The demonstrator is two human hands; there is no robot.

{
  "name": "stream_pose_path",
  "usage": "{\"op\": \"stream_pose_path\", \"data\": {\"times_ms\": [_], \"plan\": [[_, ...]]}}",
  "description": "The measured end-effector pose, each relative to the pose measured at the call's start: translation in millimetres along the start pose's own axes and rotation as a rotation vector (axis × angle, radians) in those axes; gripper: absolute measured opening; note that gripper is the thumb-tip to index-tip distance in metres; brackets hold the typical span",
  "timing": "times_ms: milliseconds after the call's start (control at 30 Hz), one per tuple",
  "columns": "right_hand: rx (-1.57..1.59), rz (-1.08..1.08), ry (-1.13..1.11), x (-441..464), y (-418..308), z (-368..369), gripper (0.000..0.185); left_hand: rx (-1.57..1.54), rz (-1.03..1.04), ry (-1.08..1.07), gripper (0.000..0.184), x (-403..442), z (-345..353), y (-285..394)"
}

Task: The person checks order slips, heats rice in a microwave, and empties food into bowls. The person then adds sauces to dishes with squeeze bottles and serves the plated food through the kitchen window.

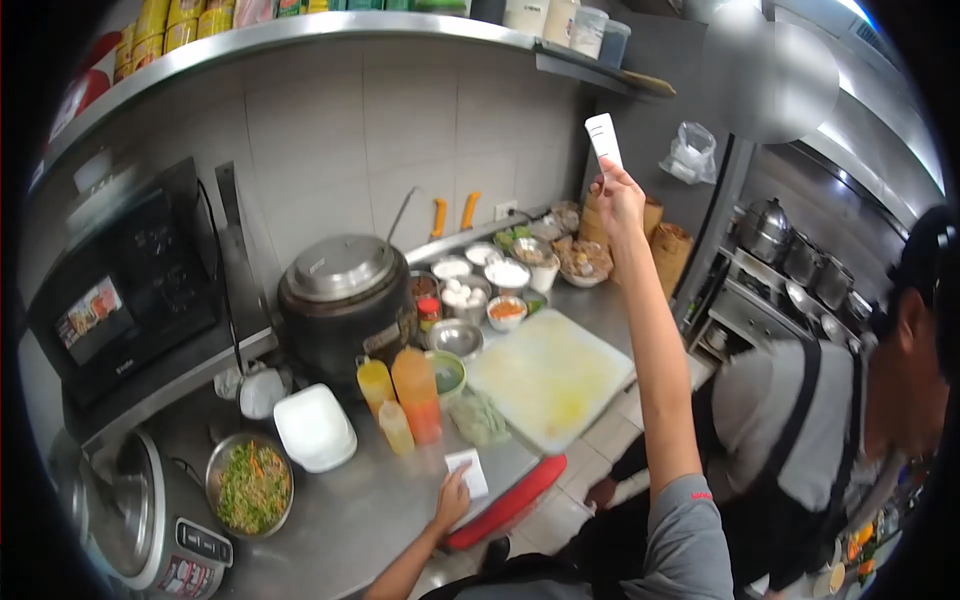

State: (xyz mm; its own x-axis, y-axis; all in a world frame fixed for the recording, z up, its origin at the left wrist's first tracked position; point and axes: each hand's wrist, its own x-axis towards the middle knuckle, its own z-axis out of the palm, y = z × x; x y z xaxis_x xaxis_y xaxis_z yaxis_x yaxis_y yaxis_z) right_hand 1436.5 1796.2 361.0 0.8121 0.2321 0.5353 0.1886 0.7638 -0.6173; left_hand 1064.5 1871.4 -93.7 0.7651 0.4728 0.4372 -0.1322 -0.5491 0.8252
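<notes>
My right hand (622,198) is raised high at arm's length, closed on the lower end of a white paper slip (602,138) with dark printed lines. Low over the counter's front edge, my left hand (452,497) has its fingers closed at a second white paper slip (468,474); whether that slip rests on the steel is hard to tell. Just beyond the left hand are a bagged green item (478,416), a small squeeze bottle (396,428) and an orange squeeze bottle (417,385). A white cutting board (550,375) with yellow stains lies between the two hands.
A co-worker (790,420) in a dark apron bends at the right, close to my right arm. A big lidded pot (340,290), ingredient bowls (507,275), white trays (315,428) and a bowl of chopped greens (250,485) occupy the counter. Overhead runs a steel shelf (330,28).
</notes>
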Motion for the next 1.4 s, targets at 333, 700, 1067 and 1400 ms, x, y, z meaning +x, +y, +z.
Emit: {"op": "stream_pose_path", "data": {"times_ms": [333, 700, 1067, 1400], "plan": [[-0.025, -0.044, 0.069, 228, 53, 30, 0.027, -0.02, -0.398, -0.105, 0.052, 15, -9, 1], [-0.07, -0.091, -0.056, 338, 76, 70, 0.031, -0.025, -0.433, -0.052, 0.054, 121, -3, -1], [0.045, -0.246, -0.012, 66, 144, 68, 0.053, -0.039, -0.139, -0.028, 0.057, 119, 1, -8], [-0.371, 0.186, -0.053, -285, 26, -17, 0.019, -0.156, -0.05, -0.023, 0.06, 27, -1, 14]]}}
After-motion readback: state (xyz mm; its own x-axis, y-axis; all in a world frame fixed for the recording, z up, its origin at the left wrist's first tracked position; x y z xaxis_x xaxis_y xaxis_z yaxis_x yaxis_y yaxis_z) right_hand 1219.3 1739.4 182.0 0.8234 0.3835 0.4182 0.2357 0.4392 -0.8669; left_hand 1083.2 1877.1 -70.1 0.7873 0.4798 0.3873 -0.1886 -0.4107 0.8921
